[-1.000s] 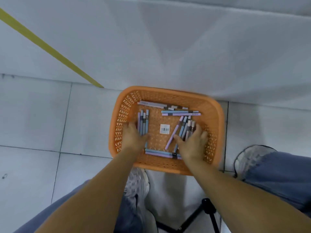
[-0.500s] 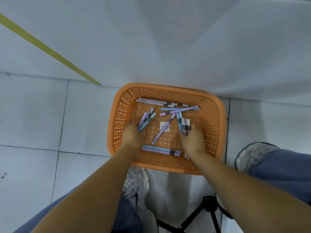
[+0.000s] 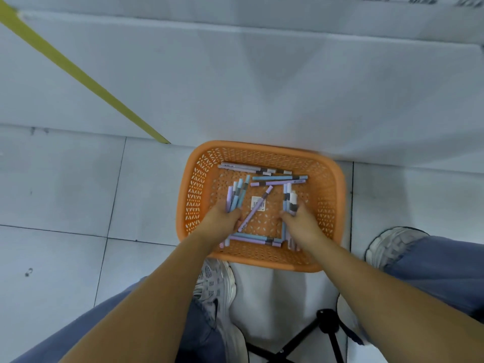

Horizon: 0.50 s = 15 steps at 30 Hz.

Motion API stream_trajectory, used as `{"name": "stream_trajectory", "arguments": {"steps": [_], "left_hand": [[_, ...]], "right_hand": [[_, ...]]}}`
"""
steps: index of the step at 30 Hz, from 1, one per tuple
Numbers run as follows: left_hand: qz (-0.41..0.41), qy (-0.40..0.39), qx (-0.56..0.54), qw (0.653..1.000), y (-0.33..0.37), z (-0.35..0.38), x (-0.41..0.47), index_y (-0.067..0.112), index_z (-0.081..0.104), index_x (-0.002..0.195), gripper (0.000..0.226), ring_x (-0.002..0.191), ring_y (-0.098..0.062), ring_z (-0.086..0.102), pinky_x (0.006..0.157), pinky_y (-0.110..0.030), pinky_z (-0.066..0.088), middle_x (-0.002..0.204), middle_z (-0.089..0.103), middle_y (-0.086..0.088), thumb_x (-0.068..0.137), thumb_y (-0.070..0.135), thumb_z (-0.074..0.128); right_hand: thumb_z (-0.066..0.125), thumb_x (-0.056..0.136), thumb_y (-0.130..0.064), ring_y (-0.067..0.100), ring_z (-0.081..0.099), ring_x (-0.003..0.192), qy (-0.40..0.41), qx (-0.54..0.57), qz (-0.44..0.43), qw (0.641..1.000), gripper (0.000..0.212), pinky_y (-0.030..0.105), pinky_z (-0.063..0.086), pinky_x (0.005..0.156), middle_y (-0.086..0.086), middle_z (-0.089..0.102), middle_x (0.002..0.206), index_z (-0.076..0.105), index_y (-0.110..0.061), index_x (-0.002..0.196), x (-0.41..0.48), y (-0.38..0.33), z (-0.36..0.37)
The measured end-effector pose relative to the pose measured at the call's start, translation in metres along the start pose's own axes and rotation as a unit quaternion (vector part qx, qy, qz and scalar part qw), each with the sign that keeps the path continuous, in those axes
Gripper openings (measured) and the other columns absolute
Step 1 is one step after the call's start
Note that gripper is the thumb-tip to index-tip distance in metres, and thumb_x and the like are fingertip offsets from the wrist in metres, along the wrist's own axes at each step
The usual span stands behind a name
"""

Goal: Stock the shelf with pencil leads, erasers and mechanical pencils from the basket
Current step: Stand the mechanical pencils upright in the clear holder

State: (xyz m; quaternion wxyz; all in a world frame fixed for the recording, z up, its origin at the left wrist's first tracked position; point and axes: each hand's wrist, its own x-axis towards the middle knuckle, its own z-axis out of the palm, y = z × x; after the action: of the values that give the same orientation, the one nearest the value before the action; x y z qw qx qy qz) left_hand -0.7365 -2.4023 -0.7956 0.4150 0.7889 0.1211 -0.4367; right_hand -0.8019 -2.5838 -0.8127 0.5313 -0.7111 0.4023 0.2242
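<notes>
An orange plastic basket (image 3: 330,195) sits on the floor between my feet, holding several blue and purple mechanical pencils. My left hand (image 3: 221,221) grips a bundle of pencils (image 3: 237,195) that fans up and right from its fingers. My right hand (image 3: 301,222) grips another upright bundle of pencils (image 3: 289,197). A single purple pencil (image 3: 255,212) lies slanted over a white barcode sticker (image 3: 258,204) between the hands. More pencils (image 3: 262,170) lie along the far wall, and others (image 3: 255,239) along the near wall.
A white shelf base (image 3: 262,87) rises right behind the basket, with a yellow strip (image 3: 78,74) slanting across it. Grey floor tiles (image 3: 65,192) lie to the left. My shoes (image 3: 217,286) and jeans flank the basket; a black tripod (image 3: 324,323) stands below.
Both hands have gathered loose pencils into bundles and closed round them. The left bundle swung from upright to slanted; the right bundle now stands upright. The view pulled back from the basket.
</notes>
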Motion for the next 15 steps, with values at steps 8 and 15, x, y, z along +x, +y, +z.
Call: {"name": "stream_trajectory", "arguments": {"steps": [8,15], "left_hand": [[0.096,-0.163,-0.175,0.966,0.062,0.011,-0.066,0.018,0.061,0.117,0.021,0.095,-0.015,0.072,0.082,-0.031,0.058,0.097,0.077,0.005,0.103,0.027,0.05],[0.274,-0.147,-0.087,0.946,0.14,-0.025,-0.15,0.021,0.06,0.122,0.025,0.093,-0.015,0.071,0.079,-0.032,0.057,0.1,0.075,0.001,0.099,0.031,0.056]], "right_hand": [[0.047,0.097,-0.001,0.014,0.069,0.079,-0.118,0.286,-0.072,0.948,0.016,0.026,0.055,0.069,0.006,0.07,0.088,0.056,-0.014,0.099,-0.06,-0.084,-0.023],[0.051,0.098,-0.035,-0.002,0.065,0.086,-0.057,0.115,-0.283,0.951,0.015,0.014,0.05,0.07,-0.012,0.067,0.103,0.05,-0.033,0.113,-0.145,-0.151,-0.078]]}}
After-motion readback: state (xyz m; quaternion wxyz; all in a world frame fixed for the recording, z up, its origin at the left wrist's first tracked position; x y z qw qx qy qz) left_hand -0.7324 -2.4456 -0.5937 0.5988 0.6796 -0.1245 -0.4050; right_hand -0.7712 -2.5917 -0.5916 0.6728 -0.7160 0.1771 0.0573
